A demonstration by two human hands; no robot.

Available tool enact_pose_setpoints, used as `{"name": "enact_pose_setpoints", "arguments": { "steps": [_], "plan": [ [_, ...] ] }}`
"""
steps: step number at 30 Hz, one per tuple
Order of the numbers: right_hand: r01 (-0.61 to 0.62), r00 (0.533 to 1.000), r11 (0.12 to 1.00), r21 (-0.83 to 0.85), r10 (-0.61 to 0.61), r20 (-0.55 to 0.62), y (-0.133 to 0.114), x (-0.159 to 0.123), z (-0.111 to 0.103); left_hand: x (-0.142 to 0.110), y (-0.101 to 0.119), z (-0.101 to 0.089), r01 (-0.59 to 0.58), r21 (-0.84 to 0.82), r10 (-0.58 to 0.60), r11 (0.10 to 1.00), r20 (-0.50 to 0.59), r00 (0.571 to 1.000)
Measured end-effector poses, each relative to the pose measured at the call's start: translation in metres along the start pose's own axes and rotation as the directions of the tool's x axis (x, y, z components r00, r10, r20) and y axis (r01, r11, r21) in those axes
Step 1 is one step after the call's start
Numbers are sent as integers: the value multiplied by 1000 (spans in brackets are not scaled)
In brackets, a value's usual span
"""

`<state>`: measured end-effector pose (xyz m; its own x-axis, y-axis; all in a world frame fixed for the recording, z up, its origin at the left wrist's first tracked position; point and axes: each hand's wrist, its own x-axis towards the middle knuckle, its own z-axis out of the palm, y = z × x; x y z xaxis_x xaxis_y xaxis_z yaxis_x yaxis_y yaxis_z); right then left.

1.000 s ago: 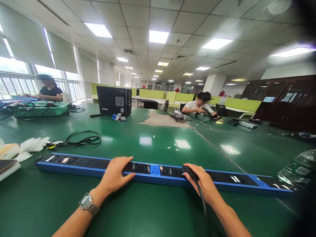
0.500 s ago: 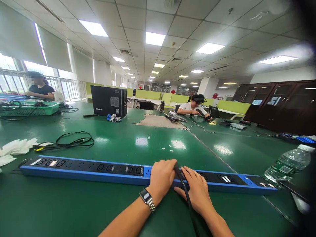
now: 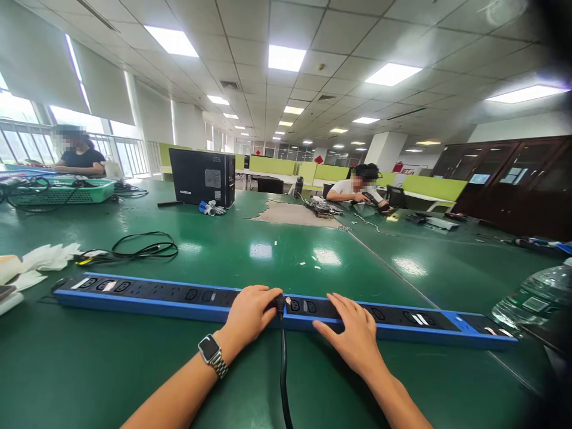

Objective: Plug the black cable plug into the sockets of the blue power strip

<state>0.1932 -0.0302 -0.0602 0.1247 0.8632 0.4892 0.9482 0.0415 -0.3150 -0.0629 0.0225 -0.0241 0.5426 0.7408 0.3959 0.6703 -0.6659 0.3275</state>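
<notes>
A long blue power strip [image 3: 170, 307] with black sockets lies across the green table in front of me. My left hand [image 3: 250, 313], a watch on its wrist, is over the middle of the strip and grips a black power plug [image 3: 280, 305] between thumb and fingers. The plug stands at the strip's face; whether it sits in a socket I cannot tell. From it a black cable [image 3: 283, 369] runs down towards me. To the right, my right hand [image 3: 353, 330] rests on the strip with thumb and fingers apart, holding nothing.
A coiled black cable [image 3: 143, 245] and white gloves [image 3: 51, 257] lie at the left. A computer case [image 3: 201, 176] and a green basket [image 3: 84, 192] stand farther back. A water bottle [image 3: 536, 298] is at the right. Two people sit across the table, one handling a dark device.
My left hand has moved left along the strip with the plug, away from my right hand. My right hand stays on the strip. The view has shifted slightly.
</notes>
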Motion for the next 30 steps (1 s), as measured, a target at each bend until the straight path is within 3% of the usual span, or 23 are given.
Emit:
{"name": "enact_pose_setpoints", "arguments": {
  "steps": [3,6,8,11,13,16,19,23,27,30],
  "plan": [
    [169,985,976,134,-170,-4,-37,7,4,-5,-3,1,39,78,-37,996,-15,999],
    [334,940,909,249,-340,-21,-76,19,14,-10,-6,2,66,137,-64,988,-17,998],
    [361,932,874,325,-348,-101,-88,28,16,-11,-7,3,63,155,-62,986,-10,998],
    [199,942,876,440,-47,-331,-73,36,5,-10,-7,4,45,152,-43,987,-17,999],
    [76,919,876,476,124,-374,-45,34,-7,-9,-7,4,39,148,-35,988,-28,999],
    [69,971,911,407,32,-236,-3,24,-20,-8,-7,4,54,144,-50,988,-29,998],
    [145,986,930,339,-107,-129,17,15,-21,-8,-6,4,64,144,-61,988,-23,998],
    [207,977,933,295,-180,-117,10,18,-20,-6,-4,2,78,128,-74,989,-32,997],
    [195,981,932,304,-191,-44,4,22,-25,-3,-3,0,77,112,-75,991,-25,997],
    [182,983,938,295,-162,-91,8,21,-25,-3,-3,1,74,116,-72,991,-22,997]
  ]
}}
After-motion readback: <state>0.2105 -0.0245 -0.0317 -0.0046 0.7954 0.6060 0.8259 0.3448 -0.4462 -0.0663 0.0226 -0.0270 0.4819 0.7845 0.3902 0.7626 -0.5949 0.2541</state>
